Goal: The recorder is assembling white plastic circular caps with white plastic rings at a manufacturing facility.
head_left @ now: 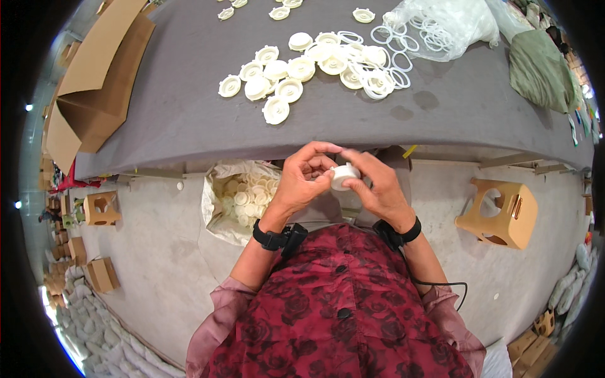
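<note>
A round white plastic cap is held between my two hands, in front of the table's near edge. My right hand grips it, thumb on its near side and fingers curled over its right side. At the cap's left edge, the bent thumb and fingers of my left hand press in a pinch. Fingers partly hide the cap's rim. Ahead on the table lie several similar cream caps, loosely heaped. Thin white translucent rings are mixed in at the heap's right side.
A clear plastic bag of rings and a green cloth lie on the grey-covered table. An open carton stands left. Below are a sack of caps, a tan stool right and another stool left.
</note>
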`<state>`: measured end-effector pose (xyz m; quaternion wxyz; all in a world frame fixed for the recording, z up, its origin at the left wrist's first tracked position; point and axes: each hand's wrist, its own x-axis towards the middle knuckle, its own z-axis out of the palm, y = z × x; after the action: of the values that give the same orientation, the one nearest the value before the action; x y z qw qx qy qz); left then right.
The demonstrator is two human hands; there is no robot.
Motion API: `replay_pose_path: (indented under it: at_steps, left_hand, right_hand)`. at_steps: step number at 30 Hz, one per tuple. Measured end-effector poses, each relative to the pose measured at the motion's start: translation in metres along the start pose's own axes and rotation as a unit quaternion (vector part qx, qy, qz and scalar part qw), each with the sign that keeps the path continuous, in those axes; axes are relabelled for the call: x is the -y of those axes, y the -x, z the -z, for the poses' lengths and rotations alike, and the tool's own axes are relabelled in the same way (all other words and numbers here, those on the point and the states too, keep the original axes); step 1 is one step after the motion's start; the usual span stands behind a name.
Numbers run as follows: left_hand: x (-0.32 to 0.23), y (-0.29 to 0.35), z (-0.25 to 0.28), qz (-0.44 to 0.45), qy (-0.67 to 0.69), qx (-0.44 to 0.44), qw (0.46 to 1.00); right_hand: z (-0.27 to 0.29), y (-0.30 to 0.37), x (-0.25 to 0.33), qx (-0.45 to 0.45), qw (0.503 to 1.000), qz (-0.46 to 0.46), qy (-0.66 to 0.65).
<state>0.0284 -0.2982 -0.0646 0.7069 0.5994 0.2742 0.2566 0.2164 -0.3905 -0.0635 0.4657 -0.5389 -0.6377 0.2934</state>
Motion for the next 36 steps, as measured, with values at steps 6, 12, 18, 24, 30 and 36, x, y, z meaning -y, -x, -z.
replay_pose_path:
  at_steps: [6, 12, 18, 24, 30, 36]
  left_hand:
    - [0.005, 0.002, -0.018, -0.058, 0.143, -0.084, 0.984]
    - [0.008, 0.005, -0.009, -0.057, 0.01, -0.07, 0.996]
    - [0.002, 0.006, -0.006, -0.075, -0.063, -0.042, 0.994]
    - [0.002, 0.004, 0.004, -0.047, -0.102, -0.015, 0.994]
    - [0.0, 0.003, -0.006, -0.056, 0.106, -0.014, 0.993]
    - [0.007, -0.001, -0.018, -0.07, 0.103, -0.027, 0.992]
  right_hand:
    - [-0.013, 0.003, -0.004, -0.056, 0.93, -0.135, -0.338]
    - [-0.007, 0.005, 0.0, -0.059, 0.959, -0.125, -0.247]
    - [0.004, 0.002, 0.002, 0.056, 0.996, -0.031, -0.066]
    - [0.005, 0.0, -0.001, 0.037, 0.994, 0.069, 0.08]
    - [-0.006, 0.001, -0.009, -0.082, 0.953, -0.101, -0.273]
    - [-0.02, 0.004, -0.012, -0.085, 0.896, -0.183, -0.395]
